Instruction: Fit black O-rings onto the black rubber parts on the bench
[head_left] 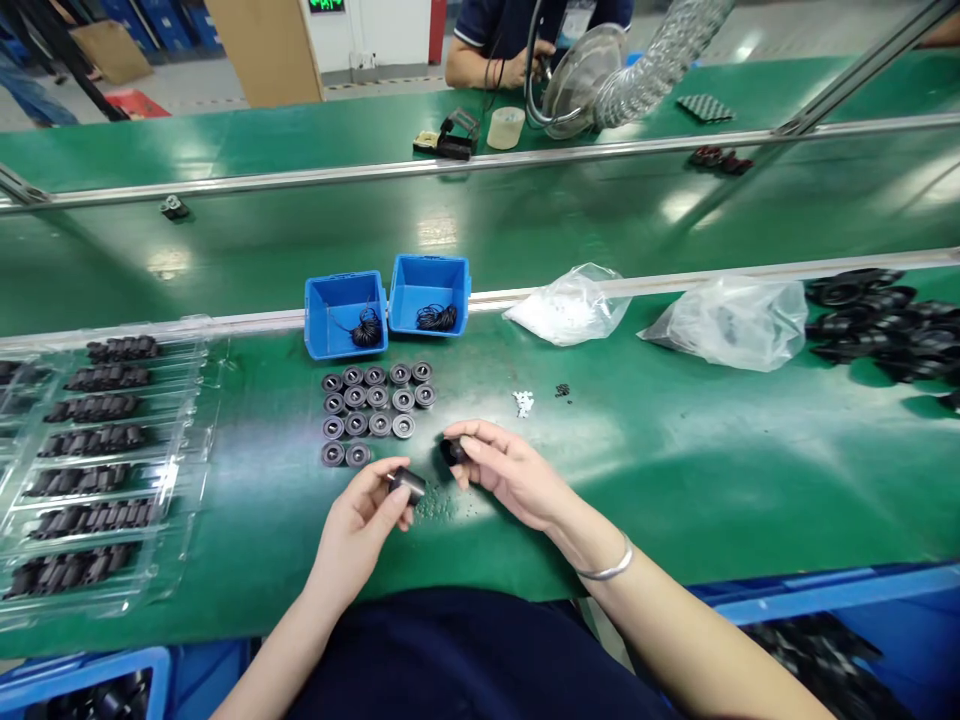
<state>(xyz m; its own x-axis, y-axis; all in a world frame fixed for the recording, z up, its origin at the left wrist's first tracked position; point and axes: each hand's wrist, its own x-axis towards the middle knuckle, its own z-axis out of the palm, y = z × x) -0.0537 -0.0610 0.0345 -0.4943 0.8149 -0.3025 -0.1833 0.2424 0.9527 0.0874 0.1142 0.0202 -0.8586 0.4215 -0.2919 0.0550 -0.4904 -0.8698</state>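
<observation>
My left hand (371, 515) is closed around a black cylinder (407, 486), its side shiny, above the green tabletop. A short way to the right, my right hand (499, 468) grips a small black part (453, 452) between thumb and fingers; its exact kind is hard to make out. The two pieces are apart. Beneath and between the hands lie many tiny dark bits (441, 503) on the table. Just beyond my left hand stand rows of round black parts (379, 398), with ring-shaped tops.
Two blue bins (346, 345) hold black rings or cords. White bits (523, 403) and small black pieces (562, 391) lie to the right, before plastic bags (574, 308). Clear trays (169, 470) of black parts are left; black parts (885, 325) pile right. A person (487, 50) sits opposite.
</observation>
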